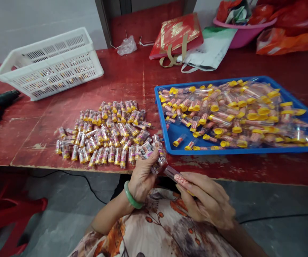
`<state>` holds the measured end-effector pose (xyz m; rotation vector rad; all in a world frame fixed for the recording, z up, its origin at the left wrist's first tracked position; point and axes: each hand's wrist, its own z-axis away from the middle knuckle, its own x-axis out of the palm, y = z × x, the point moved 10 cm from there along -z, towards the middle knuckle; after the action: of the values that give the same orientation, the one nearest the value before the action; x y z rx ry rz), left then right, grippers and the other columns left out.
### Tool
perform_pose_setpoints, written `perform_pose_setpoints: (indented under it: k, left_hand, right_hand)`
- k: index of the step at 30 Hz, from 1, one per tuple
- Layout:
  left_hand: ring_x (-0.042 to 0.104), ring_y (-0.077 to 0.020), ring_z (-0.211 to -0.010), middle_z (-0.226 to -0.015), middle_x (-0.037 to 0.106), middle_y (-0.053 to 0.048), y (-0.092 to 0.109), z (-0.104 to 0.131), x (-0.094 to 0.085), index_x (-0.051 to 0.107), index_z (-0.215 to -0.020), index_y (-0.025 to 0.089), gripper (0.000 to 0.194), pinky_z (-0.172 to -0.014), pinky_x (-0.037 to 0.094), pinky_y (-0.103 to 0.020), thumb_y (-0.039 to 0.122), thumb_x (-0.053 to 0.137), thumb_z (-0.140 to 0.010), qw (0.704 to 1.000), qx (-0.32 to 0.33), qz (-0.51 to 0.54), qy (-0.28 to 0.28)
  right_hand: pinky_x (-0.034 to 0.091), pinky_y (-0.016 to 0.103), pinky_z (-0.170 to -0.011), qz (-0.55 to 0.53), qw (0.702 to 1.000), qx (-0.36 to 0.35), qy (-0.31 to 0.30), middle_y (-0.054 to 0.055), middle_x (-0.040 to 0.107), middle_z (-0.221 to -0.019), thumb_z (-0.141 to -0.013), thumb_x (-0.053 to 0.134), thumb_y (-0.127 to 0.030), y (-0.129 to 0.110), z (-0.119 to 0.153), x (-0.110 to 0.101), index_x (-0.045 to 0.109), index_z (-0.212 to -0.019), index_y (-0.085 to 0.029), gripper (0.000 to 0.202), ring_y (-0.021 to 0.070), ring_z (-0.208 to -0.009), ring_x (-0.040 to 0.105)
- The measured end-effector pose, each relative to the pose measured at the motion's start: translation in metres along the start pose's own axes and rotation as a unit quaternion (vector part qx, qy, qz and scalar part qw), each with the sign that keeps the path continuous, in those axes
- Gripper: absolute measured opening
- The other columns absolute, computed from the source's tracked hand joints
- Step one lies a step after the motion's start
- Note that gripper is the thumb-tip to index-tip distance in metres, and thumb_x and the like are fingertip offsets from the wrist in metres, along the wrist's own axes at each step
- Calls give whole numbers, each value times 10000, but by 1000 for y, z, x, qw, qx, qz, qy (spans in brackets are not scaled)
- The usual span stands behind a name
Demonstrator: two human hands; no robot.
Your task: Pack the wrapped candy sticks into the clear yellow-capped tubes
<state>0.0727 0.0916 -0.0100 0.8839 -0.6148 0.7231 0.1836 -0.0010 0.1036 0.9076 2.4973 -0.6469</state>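
Observation:
My left hand [144, 175], with a green bangle [132, 195] at its wrist, is closed around several clear printed plastic sleeves [157, 160] over the table's front edge. In my right hand [207, 200] is a clear tube [180, 179] with pink-and-white patterned contents, its far end pointing at the sleeves. A hint of yellow shows under my right fingers. Left of my hands lies a spread of small labelled tubes with yellow ends [111, 135]. To the right, a blue tray [173, 151] holds a heap of yellow-capped tubes in clear film [223, 110].
A white slatted crate [54, 67] with similar tubes stands at the back left. A black heat gun [1, 101] and its cord lie at the far left. Behind are a red gift bag [177, 34], a white bag [207, 50] and a pink basin [242, 34]. A red stool [11, 214] stands below.

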Motion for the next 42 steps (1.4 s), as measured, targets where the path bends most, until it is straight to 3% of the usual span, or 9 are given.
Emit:
perform_pose_setpoints:
  k: [7, 10, 13, 17, 20, 24, 27, 34, 42]
  left_hand:
    - [652, -123, -705, -845, 717, -23, -8, -4, -12, 702, -923, 138, 394, -652, 531, -224, 220, 878, -580, 1000, -16, -15, 14]
    - [640, -116, -673, -836, 709, -12, -7, -5, -16, 696, -931, 152, 417, -602, 521, -221, 257, 883, -574, 999, 5, -31, 20]
    - [656, -145, -697, -881, 717, -37, -6, -5, -13, 686, -968, 149, 478, -641, 536, -262, 302, 887, -563, 999, 20, -43, 7]
    - [672, -182, -717, -889, 723, -65, -6, -2, -7, 690, -957, 129, 473, -715, 540, -317, 322, 881, -570, 997, 21, -67, -26]
    - [672, -173, -709, -843, 724, -60, -1, -2, -11, 696, -895, 120, 365, -705, 537, -295, 281, 860, -612, 997, 28, -70, -23]
    - [673, -148, -703, -839, 732, -34, 5, -5, -19, 702, -925, 148, 332, -709, 542, -277, 246, 844, -641, 998, 18, -55, -9]
    - [684, -169, -751, -900, 739, -44, 6, -3, -14, 700, -998, 160, 402, -750, 543, -304, 247, 848, -634, 997, 15, -68, -27]
    - [684, -179, -772, -909, 744, -53, -5, 7, -6, 721, -961, 155, 410, -773, 528, -300, 260, 867, -593, 994, 2, -101, -36]
    - [683, -173, -770, -908, 745, -50, -4, 9, -6, 723, -961, 166, 399, -786, 531, -302, 247, 867, -597, 993, 14, -110, -42]
  right_hand:
    - [635, 351, -779, 46, 996, -78, -19, 109, 685, -1084, -676, 752, -43, 2, 11, 8, 619, -1083, -154, 442, 235, -978, 685]
    - [638, 361, -770, 73, 994, -75, -27, 114, 677, -1120, -691, 755, -74, 3, 17, 13, 618, -1091, -176, 435, 244, -988, 683]
    - [637, 333, -743, 95, 992, -75, -34, 109, 677, -1155, -721, 756, -126, 1, 21, 22, 611, -1128, -206, 439, 231, -969, 692]
    - [623, 294, -747, 110, 990, -89, -10, 122, 704, -1085, -718, 776, -149, -5, 15, 33, 604, -1144, -164, 460, 212, -917, 706]
    - [609, 303, -764, 68, 997, -44, -20, 112, 707, -1049, -754, 752, -174, 4, 3, 40, 600, -1160, -186, 433, 213, -927, 701]
    - [587, 363, -827, -121, 986, 83, -84, 138, 640, -1162, -876, 597, -223, 30, -3, 53, 574, -1218, -191, 344, 233, -1043, 654]
    - [589, 338, -779, -154, 978, 136, -44, 110, 653, -1121, -834, 583, -105, 40, -1, 46, 600, -1166, -207, 348, 206, -965, 666]
    - [588, 311, -688, -89, 983, 151, 57, 53, 696, -903, -764, 595, -51, 33, -8, 31, 649, -1014, -224, 309, 180, -793, 683]
    - [585, 299, -669, -83, 981, 153, 82, 58, 692, -907, -734, 624, -5, 32, -5, 26, 655, -995, -220, 340, 172, -783, 675]
